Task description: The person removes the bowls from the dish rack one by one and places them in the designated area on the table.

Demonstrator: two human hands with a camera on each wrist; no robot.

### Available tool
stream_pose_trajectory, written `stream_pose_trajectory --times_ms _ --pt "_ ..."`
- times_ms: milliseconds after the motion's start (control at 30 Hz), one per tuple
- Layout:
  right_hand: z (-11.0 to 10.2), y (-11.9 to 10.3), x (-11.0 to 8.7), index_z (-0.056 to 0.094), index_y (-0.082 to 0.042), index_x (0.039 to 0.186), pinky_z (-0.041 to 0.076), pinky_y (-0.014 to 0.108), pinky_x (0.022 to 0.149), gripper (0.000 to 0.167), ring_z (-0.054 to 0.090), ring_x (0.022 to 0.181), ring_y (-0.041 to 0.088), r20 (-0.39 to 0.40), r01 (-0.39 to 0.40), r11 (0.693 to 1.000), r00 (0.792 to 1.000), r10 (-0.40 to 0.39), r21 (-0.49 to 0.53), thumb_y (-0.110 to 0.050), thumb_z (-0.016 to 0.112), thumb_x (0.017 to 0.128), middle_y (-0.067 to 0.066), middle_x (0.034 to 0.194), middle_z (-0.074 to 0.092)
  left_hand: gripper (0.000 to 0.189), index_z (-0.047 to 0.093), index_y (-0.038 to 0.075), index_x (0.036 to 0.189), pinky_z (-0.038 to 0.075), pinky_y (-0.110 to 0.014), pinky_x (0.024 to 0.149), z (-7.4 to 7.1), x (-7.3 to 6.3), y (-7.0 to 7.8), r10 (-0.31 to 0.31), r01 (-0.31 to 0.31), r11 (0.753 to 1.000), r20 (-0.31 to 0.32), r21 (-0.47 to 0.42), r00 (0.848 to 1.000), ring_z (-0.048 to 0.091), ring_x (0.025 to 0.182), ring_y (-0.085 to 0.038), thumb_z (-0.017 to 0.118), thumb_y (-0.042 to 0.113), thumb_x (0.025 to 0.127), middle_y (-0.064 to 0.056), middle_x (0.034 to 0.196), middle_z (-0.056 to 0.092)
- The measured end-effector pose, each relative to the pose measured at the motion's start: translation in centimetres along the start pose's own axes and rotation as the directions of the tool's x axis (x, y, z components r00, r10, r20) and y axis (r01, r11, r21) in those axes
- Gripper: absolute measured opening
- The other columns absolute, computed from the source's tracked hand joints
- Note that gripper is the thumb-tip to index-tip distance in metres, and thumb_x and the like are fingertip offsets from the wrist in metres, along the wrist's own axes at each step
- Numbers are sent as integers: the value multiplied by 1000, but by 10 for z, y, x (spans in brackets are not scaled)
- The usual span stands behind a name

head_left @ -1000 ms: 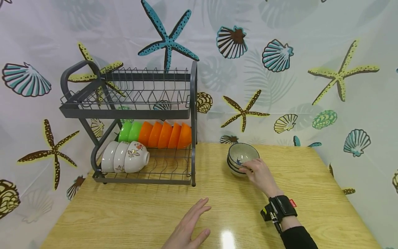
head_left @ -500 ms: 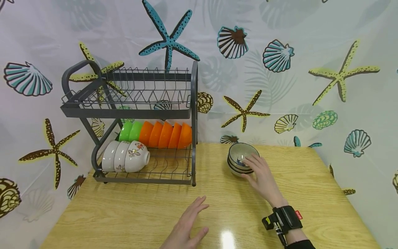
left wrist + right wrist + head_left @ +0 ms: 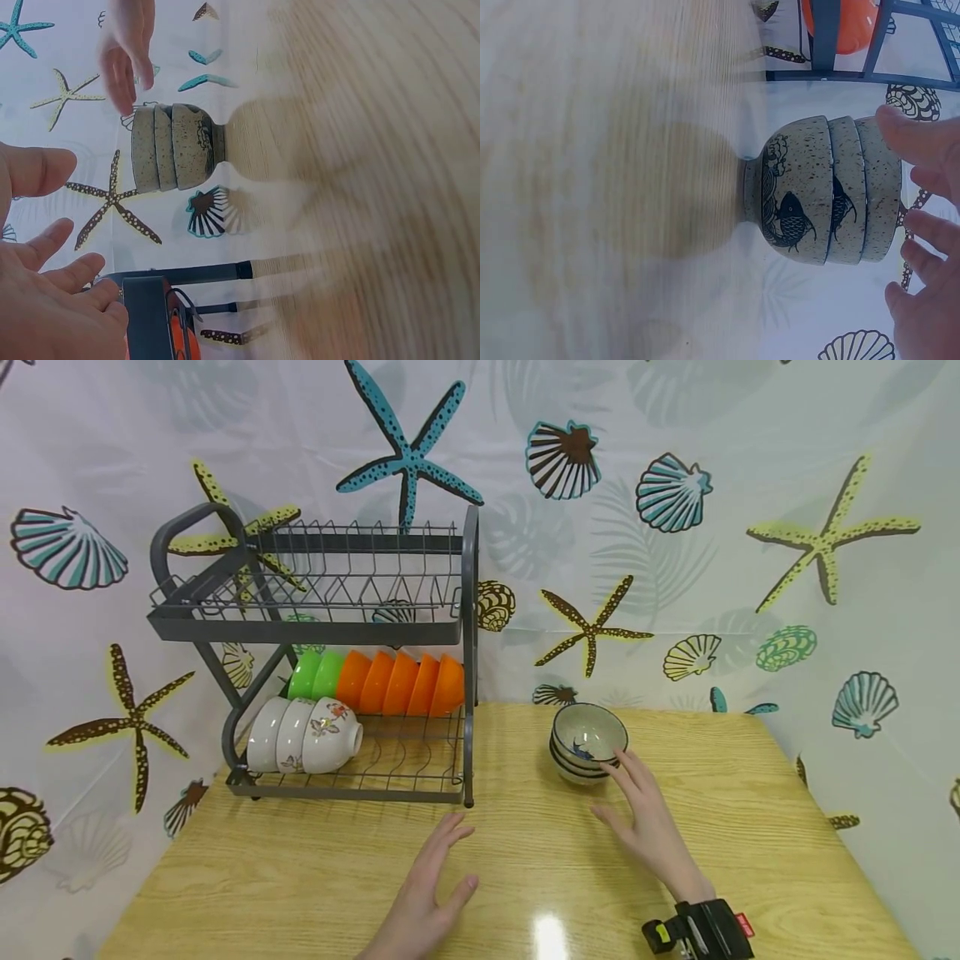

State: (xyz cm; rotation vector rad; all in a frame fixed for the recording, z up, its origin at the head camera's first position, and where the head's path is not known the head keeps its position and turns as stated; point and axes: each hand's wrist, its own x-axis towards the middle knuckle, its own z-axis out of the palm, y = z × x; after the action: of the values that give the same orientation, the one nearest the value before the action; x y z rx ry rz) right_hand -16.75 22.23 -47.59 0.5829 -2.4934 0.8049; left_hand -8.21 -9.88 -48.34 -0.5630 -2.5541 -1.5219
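A stack of three speckled grey bowls with dark rims and fish drawings stands upright on the wooden table, right of the middle. My right hand is just in front of the stack with its fingers spread and holds nothing. Whether its fingertips touch the bowls I cannot tell. Lower in the head view, my left hand hovers over the table, thumb apart from loosely straight fingers. The left wrist view has that hand well apart from the stacked bowls.
A dark two-tier dish rack stands at the left back. Its lower tier holds white floral bowls, green bowls and several orange bowls, all tipped on their sides. Behind the table hangs a sea-patterned cloth.
My right hand has let go of the top bowl's rim, spread its fingers and drawn back toward me. My left hand has shifted left. The bowl stack stays in place.
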Motion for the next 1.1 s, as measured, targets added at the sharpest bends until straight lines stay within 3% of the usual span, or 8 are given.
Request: stream_pose_trajectory --times_ms 233,433,600,767,1100 --pt "-4 -8 -16 54 2 138 32 76 108 63 32 141 55 23 -68 997 997 67 43 -8 81 82 28 154 40 58 44 18 148 26 -75 113 -4 2 -1 -37 37 999 -25 -10 999 23 153 -43 66 8 95 -13 164 32" --pt "-7 -10 -25 53 -3 141 32 77 105 64 33 140 56 28 -108 986 994 106 124 -9 80 84 28 156 38 57 45 12 147 25 -80 110 -11 6 -6 -61 60 998 -102 -10 993 23 153 -44 66 6 95 -13 164 31" --pt "-11 -8 -31 53 -7 142 32 79 103 61 33 140 56 37 -156 970 988 152 188 -10 78 86 28 156 37 58 44 7 147 19 -79 113 -22 11 -13 -97 94 995 -182 -26 978 20 153 -45 67 5 94 -14 164 30" --pt "-13 -6 -37 53 -4 141 34 78 102 59 35 139 56 44 -191 960 982 186 205 -10 77 87 28 157 36 57 42 2 147 21 -77 114 -39 16 -20 -94 94 995 -283 -14 954 26 150 -49 65 4 94 -22 163 29" --pt "-19 -5 -50 55 -3 138 35 79 100 57 39 135 57 21 -213 955 977 214 208 -7 77 86 31 153 40 60 37 -1 149 21 -70 119 -78 25 -34 -139 138 990 -450 -36 882 25 150 -46 64 1 95 -23 163 27"
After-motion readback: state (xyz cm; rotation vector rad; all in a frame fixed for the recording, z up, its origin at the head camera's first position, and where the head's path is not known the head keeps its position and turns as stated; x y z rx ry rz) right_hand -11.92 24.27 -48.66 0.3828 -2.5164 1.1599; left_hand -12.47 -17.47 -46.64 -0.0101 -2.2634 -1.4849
